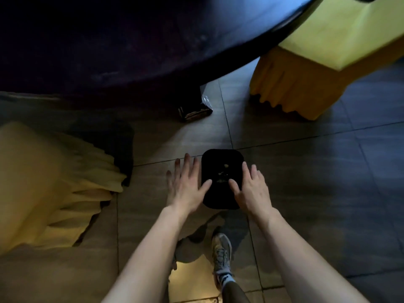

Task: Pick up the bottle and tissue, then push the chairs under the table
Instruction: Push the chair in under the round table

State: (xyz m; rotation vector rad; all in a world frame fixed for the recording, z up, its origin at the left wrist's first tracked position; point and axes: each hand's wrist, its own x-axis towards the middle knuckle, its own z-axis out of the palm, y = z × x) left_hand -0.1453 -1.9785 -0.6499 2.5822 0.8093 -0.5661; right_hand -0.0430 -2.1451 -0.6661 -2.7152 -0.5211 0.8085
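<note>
Head view: dim room, grey tile floor [328, 171], dark round table [109, 40] across top. Left chair [54, 182], pale yellow skirted cover, stands clear of table edge at far left. Left hand [185, 186] flat, fingers spread, thumb over black bin [220, 169] rim; contact unclear. Bin on floor between hands, small scraps inside. Right hand [253, 189] same pose, fingers spread. Table leg [194, 106] beyond bin. Right chair [306, 68], yellow, seat partly under table edge. Open tile at right.
</note>
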